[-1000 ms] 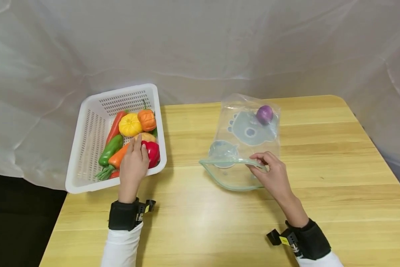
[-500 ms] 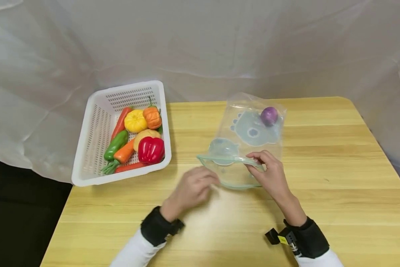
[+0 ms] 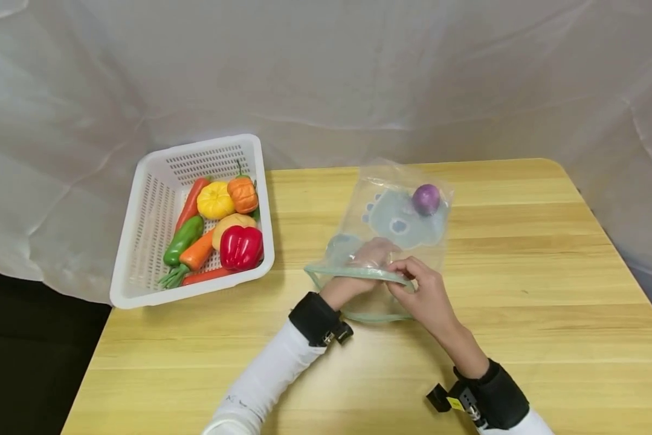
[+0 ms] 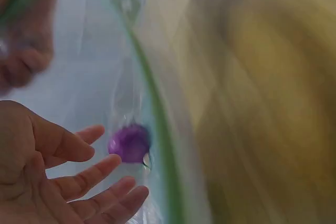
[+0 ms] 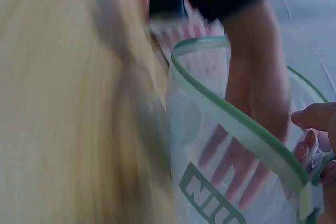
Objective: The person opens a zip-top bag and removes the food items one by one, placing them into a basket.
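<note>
Starting at the left: white basket (image 3: 141, 241) on the table (image 3: 521, 290), holding toy vegetables (red pepper (image 3: 241, 248), carrot (image 3: 195, 254), green pepper (image 3: 181, 240), yellow and orange pumpkins). Centre: clear bag (image 3: 407, 229), green-rimmed mouth held open toward the person, purple onion (image 3: 426, 199) lying at its far end. Left hand (image 3: 371, 257) inside the bag, fingers straight and spread, holding nothing. Right hand (image 3: 420, 296) pinching the bag's upper rim.

Pale wooden table (image 3: 521, 290); white crinkled sheeting (image 3: 358, 72) behind.
</note>
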The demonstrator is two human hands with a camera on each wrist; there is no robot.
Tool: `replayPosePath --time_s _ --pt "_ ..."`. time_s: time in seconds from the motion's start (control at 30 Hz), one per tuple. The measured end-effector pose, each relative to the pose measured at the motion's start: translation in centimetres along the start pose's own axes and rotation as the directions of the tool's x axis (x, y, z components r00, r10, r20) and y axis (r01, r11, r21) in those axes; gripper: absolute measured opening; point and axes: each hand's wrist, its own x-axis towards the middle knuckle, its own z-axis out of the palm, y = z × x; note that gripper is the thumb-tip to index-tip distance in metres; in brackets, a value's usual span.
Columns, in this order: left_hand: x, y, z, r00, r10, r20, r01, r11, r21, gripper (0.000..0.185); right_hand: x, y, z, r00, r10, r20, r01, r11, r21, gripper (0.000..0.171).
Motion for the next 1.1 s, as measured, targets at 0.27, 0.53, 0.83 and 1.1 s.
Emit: replayPosePath --time_s 0.27,0.53,0.83,1.1 --pt "1.2 -0.9 -0.4 0.997 -0.067 -0.044 0.054 0.967 -0.249 0.052 -0.7 -1.2 1.4 0.996 -0.055 0.072 0.051 0.997 0.058 0.018" --pt "2.7 -0.9 0.4 0.986 -0.157 -0.059 0.125 0.923 -0.363 0.036 -1.9 -2.0 2.5 0.987 -0.125 0.102 0.116 0.989 0.097 0.017" --pt "4.8 -1.3 3.4 0.985 -0.085 -0.148 0.052 0.976 -0.212 0.061 -3.2 -4.4 3.0 0.902 -0.331 0.277 0.262 0.93 0.257 0.018" --pt "4.7 -0.5 4.9 0.99 -0.005 -0.141 0.0 0.999 -0.035 0.058 -3.9 -5.1 2.8 0.893 -0.316 0.322 0.26 0.944 0.204 0.016"
